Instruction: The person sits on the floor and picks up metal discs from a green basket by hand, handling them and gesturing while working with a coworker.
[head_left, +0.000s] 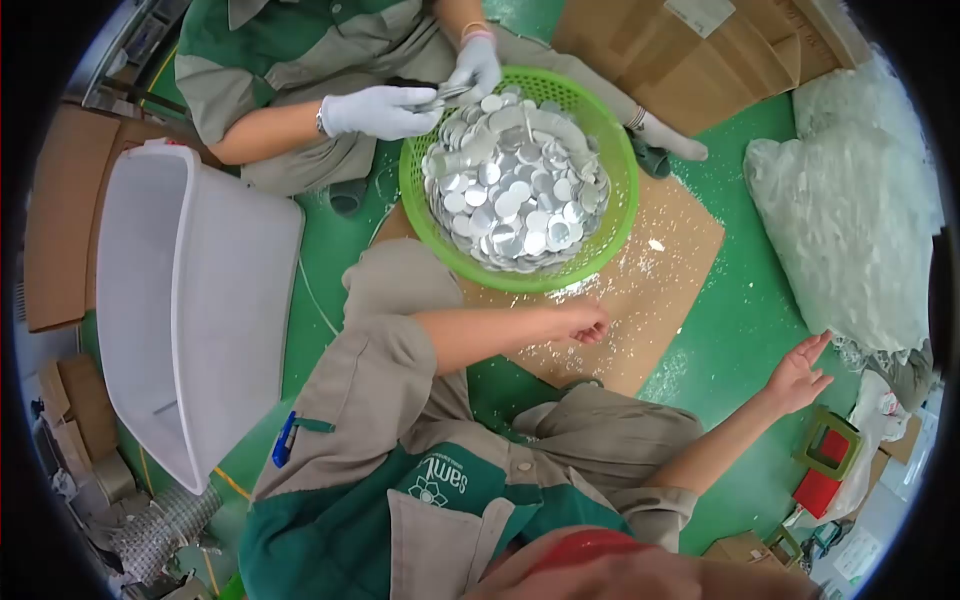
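Observation:
My left hand [580,322] is closed, its fingers curled, over the cardboard sheet [640,330] just below the green basket [620,215]. Whether anything is inside the fist does not show. Out to the right, my right hand [797,375] is open with fingers spread and nothing in it, close to the lower edge of a clear plastic bag [840,220]. Many shiny silver discs [515,200] fill the basket, with some pale strips among them. Across from me, a co-worker's white-gloved hands [385,110] hold a few discs over the basket's rim.
A white plastic tub [235,290] stands at left beside cardboard [70,220]. A large cardboard box [690,60] is at the top. White flakes lie on the cardboard sheet and green floor [715,340]. A red and olive-green item [828,450] rests at lower right.

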